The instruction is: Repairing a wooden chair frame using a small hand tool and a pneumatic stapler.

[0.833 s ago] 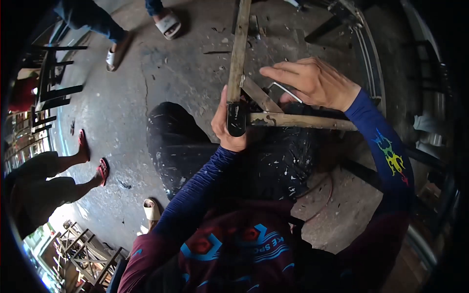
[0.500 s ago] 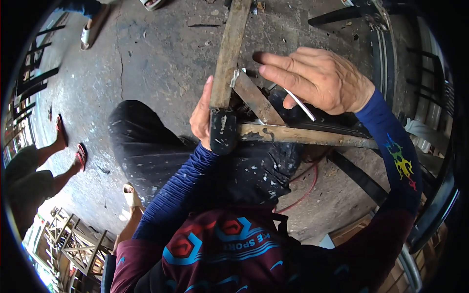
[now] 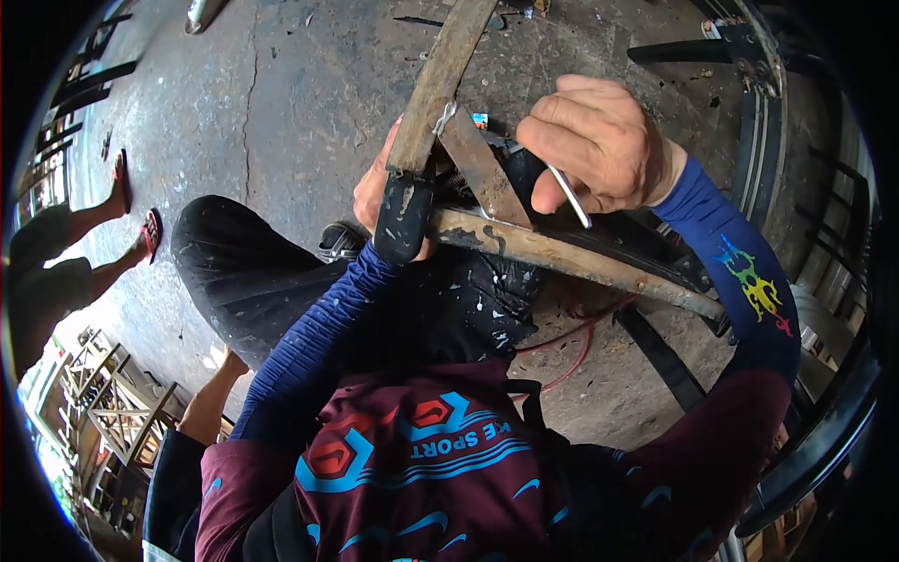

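A worn wooden frame (image 3: 571, 251) is in front of me, with two rails meeting at a black-painted corner block (image 3: 405, 220). A flat diagonal brace (image 3: 485, 173) spans the corner, and a whitish smear (image 3: 445, 118) sits where it meets the long upper rail (image 3: 433, 98). My left hand (image 3: 371, 192) is closed around the corner from the left, its fingers partly hidden behind it. Above the lower rail, my right hand (image 3: 604, 145) is curled shut on a thin, pale stick-like tool (image 3: 569, 199) that slants down from under the fingers. The tool's other end is hidden.
Black metal frames (image 3: 763, 140) stand close on the right. A red hose (image 3: 571, 361) lies on the concrete floor (image 3: 318, 103). At the left edge, another person's legs and red sandals (image 3: 152, 234) show. Wooden frames (image 3: 131, 412) are stacked at the lower left.
My right hand's extended fingers have curled in, still with the pale tool. The frame and my left hand appear slightly further left and higher in the view, which has also shifted.
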The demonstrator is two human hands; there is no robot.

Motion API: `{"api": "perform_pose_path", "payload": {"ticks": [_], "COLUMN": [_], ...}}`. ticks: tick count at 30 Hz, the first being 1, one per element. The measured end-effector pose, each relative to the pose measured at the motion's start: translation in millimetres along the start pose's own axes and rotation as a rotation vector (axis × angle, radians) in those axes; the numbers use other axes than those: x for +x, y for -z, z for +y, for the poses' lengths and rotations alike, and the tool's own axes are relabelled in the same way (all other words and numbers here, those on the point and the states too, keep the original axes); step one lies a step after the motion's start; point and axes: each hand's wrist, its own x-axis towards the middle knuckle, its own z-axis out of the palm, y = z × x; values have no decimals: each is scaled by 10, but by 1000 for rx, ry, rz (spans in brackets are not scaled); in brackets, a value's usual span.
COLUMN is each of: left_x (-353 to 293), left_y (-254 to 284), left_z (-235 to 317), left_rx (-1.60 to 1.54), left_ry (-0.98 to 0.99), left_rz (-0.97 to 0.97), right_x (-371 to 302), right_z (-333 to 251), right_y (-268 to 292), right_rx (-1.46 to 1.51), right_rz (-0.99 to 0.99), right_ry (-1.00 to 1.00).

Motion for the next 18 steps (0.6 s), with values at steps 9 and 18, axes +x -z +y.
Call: {"api": "perform_pose_path", "payload": {"ticks": [9,18], "left_x": [-3,108], "left_y": [-70,-2], "left_z": [-112,24], "left_rx": [12,-213], "left_ry": [-178,-108], "left_rz": [79,-6], "right_x": [163,-98], "right_z": [-400,-2046], "right_y": [-181,497], "right_rx": [272,488], "right_rz": [236,696], "right_ry": [-576,-897]}}
